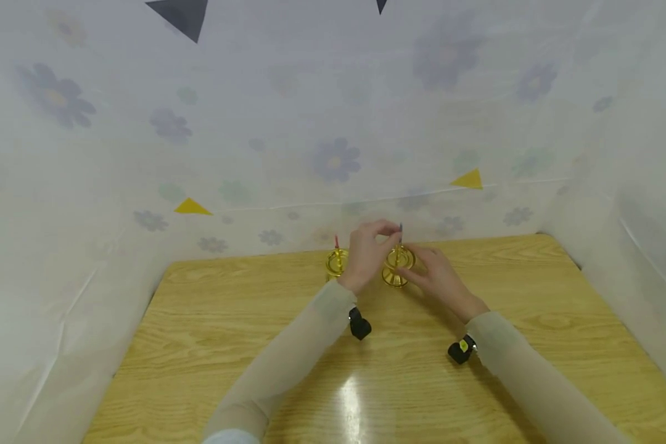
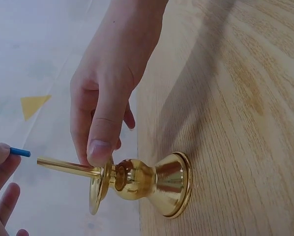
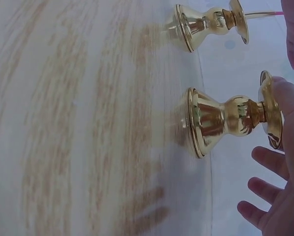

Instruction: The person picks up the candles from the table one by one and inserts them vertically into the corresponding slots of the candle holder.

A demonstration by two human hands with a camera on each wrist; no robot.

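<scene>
Hands meet at the far middle of the wooden table (image 1: 244,345) in the head view: my left hand (image 1: 366,256) pinches a thin blue candle (image 1: 401,232) over the nearer brass candlestick (image 1: 397,266), while my right hand (image 1: 435,271) rests its fingers on that candlestick's rim. A second candlestick (image 1: 336,262), holding a red candle (image 1: 337,242), stands just beside it. White flowered sheeting (image 1: 333,123) walls the table on three sides.

Left wrist view: right thumb and forefinger touch the candlestick's drip plate; my left fingertips grip the blue candle's end.

Right wrist view: two candlesticks stand on the table, my right fingers loosely spread, thumb against the nearer one's plate.
</scene>
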